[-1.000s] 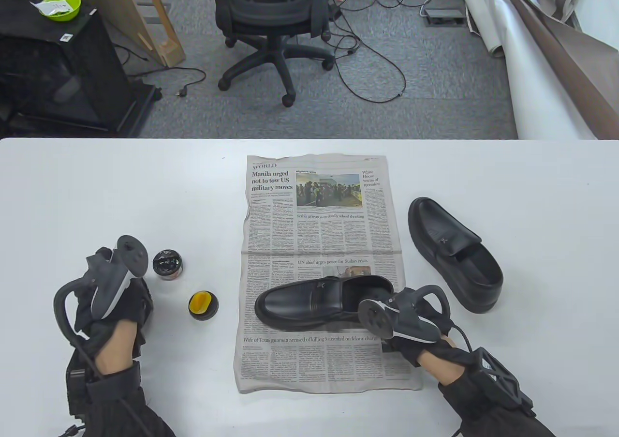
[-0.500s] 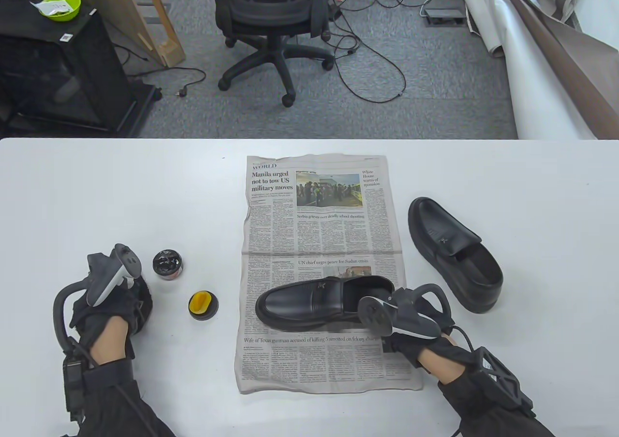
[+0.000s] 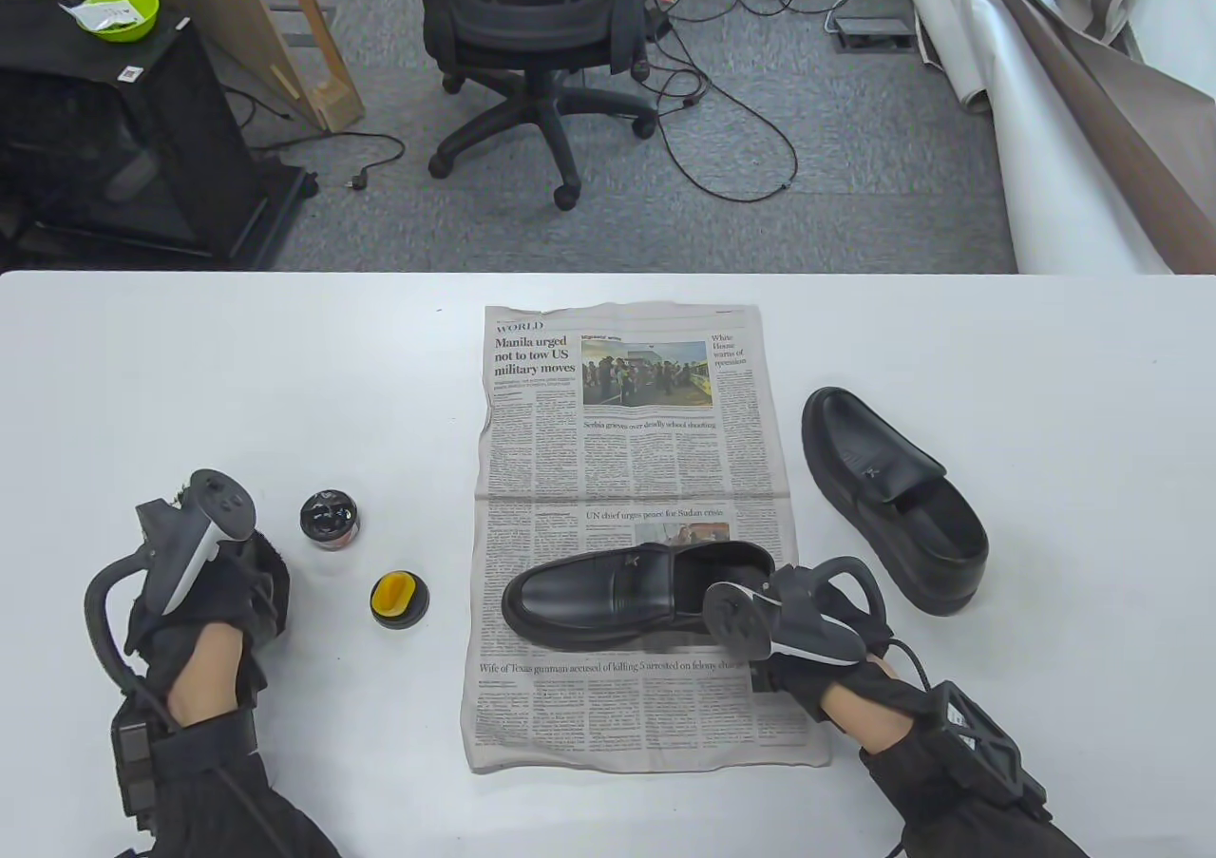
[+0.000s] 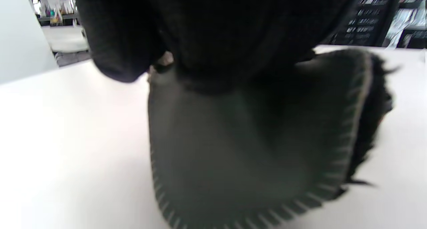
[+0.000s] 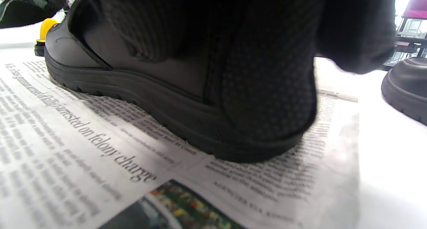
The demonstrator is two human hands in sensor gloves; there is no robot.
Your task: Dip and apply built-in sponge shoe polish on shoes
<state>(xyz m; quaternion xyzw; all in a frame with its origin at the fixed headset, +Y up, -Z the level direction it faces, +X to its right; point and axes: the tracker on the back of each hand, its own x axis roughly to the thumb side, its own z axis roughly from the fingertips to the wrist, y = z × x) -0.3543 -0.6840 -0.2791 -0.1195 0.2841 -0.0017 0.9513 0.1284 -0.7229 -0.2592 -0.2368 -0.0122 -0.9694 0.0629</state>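
The shoe (image 3: 635, 597) lies on its sole on the newspaper (image 3: 632, 525), long axis running across the bench, toe toward the left edge and heel toward the right. The right hand (image 3: 807, 654) is at the heel, fingers curled on the back of the shoe as the right wrist view suggests, steadying it. The polish jar (image 3: 329, 520) stands open near the left edge, and the yellow sponge cap (image 3: 399, 600) sits between it and the newspaper, sponge up. Both lie to the right of the left hand (image 3: 204, 601), which is the nearer one by far; the cap is closer to the shoe's toe than to that hand. The left hand grips a dark cloth-like pad (image 4: 253, 145) with stitched edging against the bench; what it is cannot be told, since the wrist view is blurred. The right fingers are mostly hidden under the tracker in the table view. A second shoe (image 3: 893, 497) lies off the newspaper toward the right edge.
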